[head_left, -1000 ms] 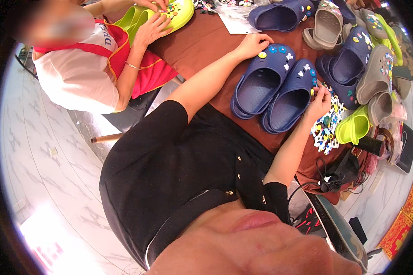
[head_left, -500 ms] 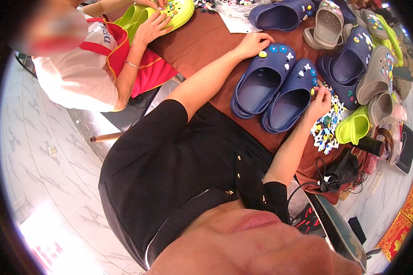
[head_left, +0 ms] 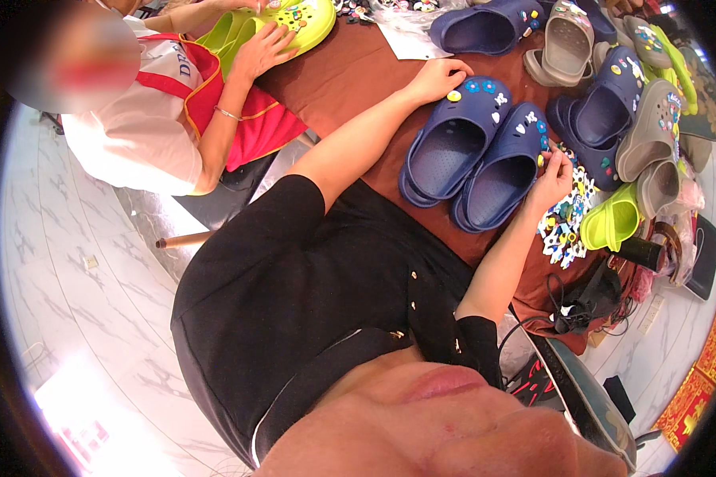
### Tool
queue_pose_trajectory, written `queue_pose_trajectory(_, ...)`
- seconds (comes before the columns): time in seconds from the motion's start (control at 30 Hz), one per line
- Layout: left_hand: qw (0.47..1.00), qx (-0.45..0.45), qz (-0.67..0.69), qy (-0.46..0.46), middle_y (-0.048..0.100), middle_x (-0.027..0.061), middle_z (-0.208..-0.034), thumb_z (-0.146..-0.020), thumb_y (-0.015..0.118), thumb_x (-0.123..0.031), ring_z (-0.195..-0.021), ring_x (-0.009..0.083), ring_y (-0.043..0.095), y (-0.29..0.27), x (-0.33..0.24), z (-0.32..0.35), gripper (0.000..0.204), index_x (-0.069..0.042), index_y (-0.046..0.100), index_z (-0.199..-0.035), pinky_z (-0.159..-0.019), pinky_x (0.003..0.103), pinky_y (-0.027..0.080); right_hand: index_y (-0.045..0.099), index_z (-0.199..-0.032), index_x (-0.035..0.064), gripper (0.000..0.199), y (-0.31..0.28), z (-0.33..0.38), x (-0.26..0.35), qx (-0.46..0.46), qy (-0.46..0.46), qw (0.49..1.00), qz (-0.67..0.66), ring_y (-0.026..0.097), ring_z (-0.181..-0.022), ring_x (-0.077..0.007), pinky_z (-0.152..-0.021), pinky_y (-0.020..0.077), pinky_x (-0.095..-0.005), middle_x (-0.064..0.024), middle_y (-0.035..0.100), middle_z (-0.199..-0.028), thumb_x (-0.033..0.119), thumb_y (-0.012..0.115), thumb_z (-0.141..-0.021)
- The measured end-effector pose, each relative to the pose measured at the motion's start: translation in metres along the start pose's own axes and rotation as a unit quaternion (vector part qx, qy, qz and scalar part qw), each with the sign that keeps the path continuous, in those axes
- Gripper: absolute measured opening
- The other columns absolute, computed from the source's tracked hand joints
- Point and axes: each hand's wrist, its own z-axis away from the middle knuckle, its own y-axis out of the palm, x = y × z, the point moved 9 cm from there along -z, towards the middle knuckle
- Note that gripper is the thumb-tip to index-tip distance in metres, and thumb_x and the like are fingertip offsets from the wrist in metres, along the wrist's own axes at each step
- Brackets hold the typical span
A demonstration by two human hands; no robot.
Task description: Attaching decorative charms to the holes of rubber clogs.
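Side by side on the table stand two navy clogs, toes pointing away from me: the left clog (head_left: 453,143) and the right clog (head_left: 499,179). Blue flower, white and yellow charms sit on their toes. Reaching from the left, my left hand (head_left: 440,80) has its fingers bent against the toe of the left clog. My right hand (head_left: 552,181) is closed at the outer side of the right clog, fingertips by a small yellow charm; what lies between the fingers is hidden. Beside that hand lies a heap of loose shoe charms (head_left: 566,222).
At upper left a co-worker's hand (head_left: 261,52) rests on a lime-green clog (head_left: 314,24). Another navy clog (head_left: 485,32), a grey clog (head_left: 569,40) and several more crowd the far right. A small green clog (head_left: 612,219) and black cables (head_left: 593,302) lie right of the charms.
My hands and both clogs hold nearly the same places. The co-worker's head has shifted slightly left.
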Motion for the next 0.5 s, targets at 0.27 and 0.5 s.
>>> queue_pose_trajectory(0.27,0.993,-0.025,0.073,-0.088,0.073,0.0077,-0.098,-0.089,0.061,-0.013,-0.091,0.0172,0.067,-0.019,0.014,-0.007,0.023,-0.003,0.072,-0.108,-0.086,0.031,0.052,0.066,-0.096,-0.0018,0.018,-0.002,-0.001,-0.005,-0.001,0.007,1.000,0.011,0.059,-0.076,-0.0100,-0.070,0.0474,-0.0234,-0.0059,0.067,-0.084,0.015,0.060,-0.099)
queue_pose_trajectory(0.5,0.965,-0.171,0.084,-0.183,0.071,0.0113,-0.076,-0.083,0.062,-0.008,-0.060,0.0245,0.068,-0.178,0.058,-0.093,0.018,-0.001,0.073,-0.096,-0.059,0.032,0.055,0.066,-0.095,-0.0003,0.018,-0.003,0.001,-0.001,-0.001,0.011,0.999,0.033,0.051,-0.069,-0.0054,-0.062,0.0386,-0.0197,-0.0012,0.065,-0.080,0.015,0.060,-0.099)
